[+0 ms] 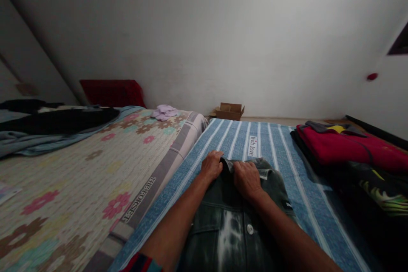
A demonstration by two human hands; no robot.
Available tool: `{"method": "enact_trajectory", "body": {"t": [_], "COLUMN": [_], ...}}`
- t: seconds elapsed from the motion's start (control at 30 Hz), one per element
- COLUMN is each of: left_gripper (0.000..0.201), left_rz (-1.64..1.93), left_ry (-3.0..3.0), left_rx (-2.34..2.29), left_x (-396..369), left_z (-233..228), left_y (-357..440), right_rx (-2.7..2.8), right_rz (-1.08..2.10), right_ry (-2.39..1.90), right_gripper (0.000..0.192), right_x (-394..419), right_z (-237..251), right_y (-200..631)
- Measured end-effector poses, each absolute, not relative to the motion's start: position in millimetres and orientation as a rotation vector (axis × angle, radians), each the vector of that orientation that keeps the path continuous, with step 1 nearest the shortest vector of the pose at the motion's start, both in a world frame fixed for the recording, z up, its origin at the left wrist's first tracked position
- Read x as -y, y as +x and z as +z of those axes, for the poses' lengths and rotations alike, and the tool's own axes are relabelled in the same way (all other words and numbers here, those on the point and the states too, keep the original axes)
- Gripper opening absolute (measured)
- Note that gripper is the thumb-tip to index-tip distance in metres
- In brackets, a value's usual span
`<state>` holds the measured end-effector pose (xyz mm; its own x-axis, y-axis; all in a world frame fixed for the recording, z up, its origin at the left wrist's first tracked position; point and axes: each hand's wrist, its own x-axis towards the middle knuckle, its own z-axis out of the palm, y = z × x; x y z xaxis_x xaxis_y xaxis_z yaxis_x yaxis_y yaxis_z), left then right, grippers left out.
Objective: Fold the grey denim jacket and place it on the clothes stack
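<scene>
left hand (212, 165) and right hand (247, 179) both gripping the collar (264, 173), denim jacket (231, 225) on the blue striped sheet (219, 139): probably sturdy, pliable, fairly weighty, hardly slippery; collar's a sound hold!

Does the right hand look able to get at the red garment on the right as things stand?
Probably yes, once it lets go: the right hand grips the collar of the dark jacket, but beyond the jacket the striped bedding seems to leave the way to the red garment free.
</scene>
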<state>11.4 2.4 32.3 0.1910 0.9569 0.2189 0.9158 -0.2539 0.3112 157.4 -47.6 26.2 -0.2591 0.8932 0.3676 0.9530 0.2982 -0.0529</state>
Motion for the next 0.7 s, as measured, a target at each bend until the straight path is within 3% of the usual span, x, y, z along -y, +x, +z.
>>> {"method": "enact_trajectory", "body": {"t": [0.37, 0.53, 0.7], "left_gripper": [0.024, 0.026, 0.041], "left_rz": [0.485, 0.482, 0.483], "left_ry": [2.480, 2.444, 2.411], "left_rx": [-1.681, -1.478, -1.330], "left_x": [-10.2, -17.7, -30.5], "left_z": [22.9, 28.4, 40.4], "left_y": [11.8, -4.3, -5.3], "right_rx": [2.233, 2.290, 2.359], "right_rz": [-0.366, -0.359, -0.288], "right_ry": [-1.438, -1.448, -1.482], "right_gripper": [0.018, 0.015, 0.016], "right_x": [55.9, 58.7, 63.3], "right_z": [9.7, 8.5, 13.0], "right_y": [168.8, 170.8, 168.1]}}
